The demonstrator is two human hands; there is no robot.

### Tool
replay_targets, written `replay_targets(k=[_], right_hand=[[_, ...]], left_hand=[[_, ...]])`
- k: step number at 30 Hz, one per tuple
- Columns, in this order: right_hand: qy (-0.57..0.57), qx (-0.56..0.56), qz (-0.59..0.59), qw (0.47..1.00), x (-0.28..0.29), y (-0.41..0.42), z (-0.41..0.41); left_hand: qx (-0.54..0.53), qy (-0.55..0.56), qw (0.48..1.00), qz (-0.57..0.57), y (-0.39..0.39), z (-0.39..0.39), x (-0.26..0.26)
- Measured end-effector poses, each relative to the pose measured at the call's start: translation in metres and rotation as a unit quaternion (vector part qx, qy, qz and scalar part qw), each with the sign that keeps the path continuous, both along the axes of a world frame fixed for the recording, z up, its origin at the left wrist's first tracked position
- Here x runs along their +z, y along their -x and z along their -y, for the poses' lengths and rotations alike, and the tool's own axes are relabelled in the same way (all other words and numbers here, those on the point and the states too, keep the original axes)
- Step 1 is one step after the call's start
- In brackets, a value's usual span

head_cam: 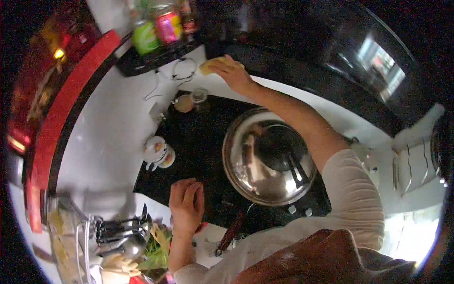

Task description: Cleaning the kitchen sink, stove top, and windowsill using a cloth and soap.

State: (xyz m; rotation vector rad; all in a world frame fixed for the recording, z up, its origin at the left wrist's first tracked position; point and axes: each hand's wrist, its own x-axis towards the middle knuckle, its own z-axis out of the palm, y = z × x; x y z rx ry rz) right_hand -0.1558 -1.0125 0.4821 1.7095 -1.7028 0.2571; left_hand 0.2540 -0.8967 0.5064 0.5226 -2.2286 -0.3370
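Observation:
My right hand (pixel 232 72), reaching up and across past the large domed metal lid (pixel 248 149), rests on a yellow cloth or sponge (pixel 206 67) against the lower edge of the glossy black surface at the back. My left hand (pixel 187 198) hangs over the lower left part of the black cooktop (pixel 209 135), fingers loosely curled, with nothing visible in it. Up and left of it sit white lidded pots with a floral pattern (pixel 154 147). Near the cooktop's far corner stand a glass jar (pixel 199 96) and a round tan item (pixel 184 103).
Blurred bottles and packets (pixel 145 38) stand on a dark shelf at the top, with a thin cable (pixel 184 69) below. Ladles and other metal utensils (pixel 124 234) hang at the lower left beside green vegetables (pixel 159 245). A dark handle (pixel 230 232) lies near my body.

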Motion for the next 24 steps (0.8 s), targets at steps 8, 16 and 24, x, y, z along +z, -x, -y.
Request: replay_targets(k=[8, 16, 24], right_hand=[[-0.182, -0.055, -0.234, 0.953, -0.01, 0.103, -0.232], [-0.078, -0.177, 0.403, 0.895, 0.009, 0.187, -0.582], [0.055, -0.474, 0.113, 0.872, 0.015, 0.164, -0.582]], left_hand=[[-0.038, 0.03, 0.999, 0.024, 0.019, -0.023, 0.01], [-0.097, 0.064, 0.993, 0.002, 0.054, -0.043, 0.019], [-0.102, 0.1, 0.99, 0.016, 0.063, -0.045, 0.027]])
